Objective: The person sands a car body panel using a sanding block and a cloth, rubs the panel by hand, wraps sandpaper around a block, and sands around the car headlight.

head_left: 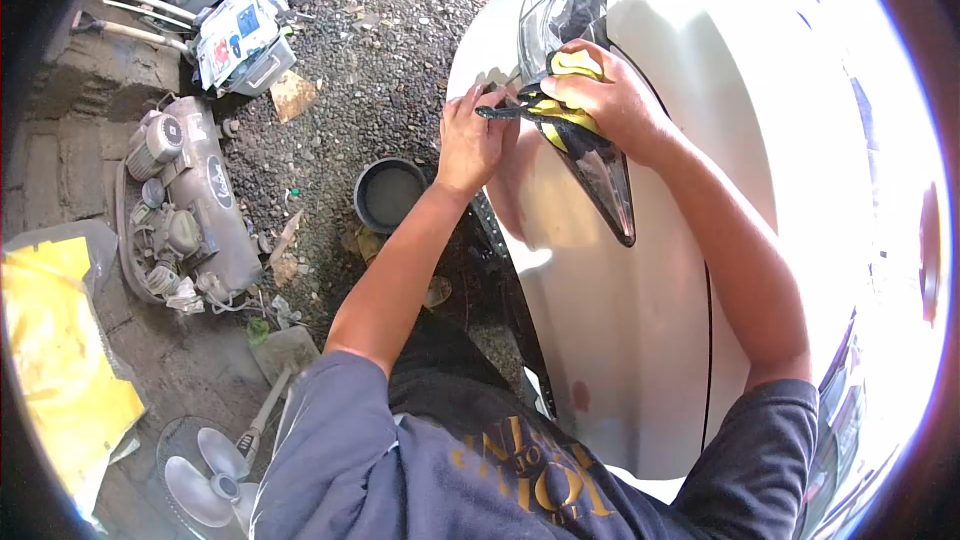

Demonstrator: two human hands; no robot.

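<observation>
My right hand point(610, 105) is closed around a yellow and black cloth point(570, 115), pressed over the headlight point(605, 195) of a white car point(650, 320). A dark strip or tip sticks out from the cloth toward the left. Close beside it, my left hand point(473, 140) rests at the edge of the car's front, its fingers reaching toward that dark tip. Whether the left fingers touch or hold it is hard to make out.
A dark round bucket point(390, 196) stands on the gravel below my left forearm. Further left lie an air compressor point(215, 200), a fan point(215, 485), a yellow sheet point(65, 340) and a plastic box point(265, 65) of clutter.
</observation>
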